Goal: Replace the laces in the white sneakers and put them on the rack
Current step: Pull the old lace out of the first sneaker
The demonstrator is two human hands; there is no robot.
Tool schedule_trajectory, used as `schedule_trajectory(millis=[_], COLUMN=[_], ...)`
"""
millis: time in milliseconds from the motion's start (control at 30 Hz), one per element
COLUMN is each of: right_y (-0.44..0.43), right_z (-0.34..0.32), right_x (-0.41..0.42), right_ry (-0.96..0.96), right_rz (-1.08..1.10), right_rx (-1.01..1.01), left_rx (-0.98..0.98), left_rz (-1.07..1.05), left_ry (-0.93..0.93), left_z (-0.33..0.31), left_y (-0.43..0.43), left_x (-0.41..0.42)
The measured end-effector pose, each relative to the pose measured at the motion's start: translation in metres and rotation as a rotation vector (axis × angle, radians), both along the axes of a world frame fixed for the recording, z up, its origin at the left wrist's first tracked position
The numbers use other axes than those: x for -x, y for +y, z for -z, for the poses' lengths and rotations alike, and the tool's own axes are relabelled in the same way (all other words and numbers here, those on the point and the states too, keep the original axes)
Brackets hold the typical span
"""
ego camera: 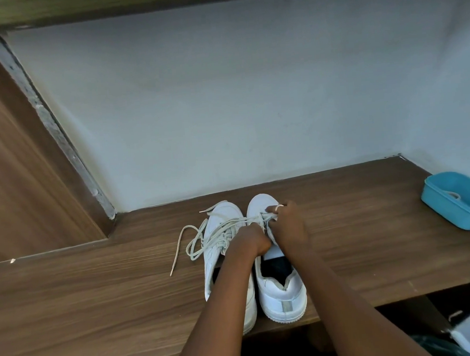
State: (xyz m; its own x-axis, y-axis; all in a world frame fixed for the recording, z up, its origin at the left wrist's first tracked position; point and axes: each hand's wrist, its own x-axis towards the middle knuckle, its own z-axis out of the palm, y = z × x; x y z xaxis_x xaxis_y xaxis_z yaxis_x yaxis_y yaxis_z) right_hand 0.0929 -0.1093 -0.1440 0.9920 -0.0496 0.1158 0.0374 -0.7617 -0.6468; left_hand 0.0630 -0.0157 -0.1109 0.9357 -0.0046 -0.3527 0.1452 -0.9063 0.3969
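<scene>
Two white sneakers stand side by side on a wooden counter (96, 284), toes toward the wall. The left sneaker (219, 251) has loose pale laces (196, 236) trailing off to its left across the wood. Both my hands work over the tongue area of the right sneaker (281, 294). My left hand (253, 239) is closed on a lace just left of that sneaker's eyelets. My right hand (288, 224), with a ring on one finger, pinches the lace near the toe end of the eyelet row.
A blue plastic tub (458, 201) sits at the counter's right end, with something pale inside. A light wall (223, 109) rises directly behind the shoes. A wooden panel (18, 165) stands to the left. The counter's front edge runs just under the sneaker heels.
</scene>
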Motion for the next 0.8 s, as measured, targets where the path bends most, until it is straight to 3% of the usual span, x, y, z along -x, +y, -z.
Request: schedule_trajectory(millis=[100,267,500,633,700,800], right_y=[0.005,0.004,-0.011,-0.017,-0.016,-0.011], right_z=[-0.004,-0.008,-0.012,-0.013,-0.014,-0.013], right_x=[0.003,0.007,0.004,0.004,0.005,0.008], right_ry=[-0.035,-0.066,-0.029,0.005,0.001,-0.035], right_rz=[-0.01,0.019,0.293,0.429,0.363,0.118], right_rx=[0.132,0.157,-0.308,-0.407,-0.288,0.091], left_rx=[-0.003,-0.002,-0.008,0.003,0.009,0.017], left_rz=[-0.001,-0.019,-0.077,-0.119,-0.15,-0.167], left_ry=[0.009,-0.002,0.017,0.002,-0.026,-0.07], left_z=[-0.002,-0.004,-0.007,-0.007,-0.006,-0.004], left_y=[-0.001,-0.001,-0.002,-0.008,-0.014,-0.019], left_x=[0.001,0.003,0.005,0.006,0.009,0.011])
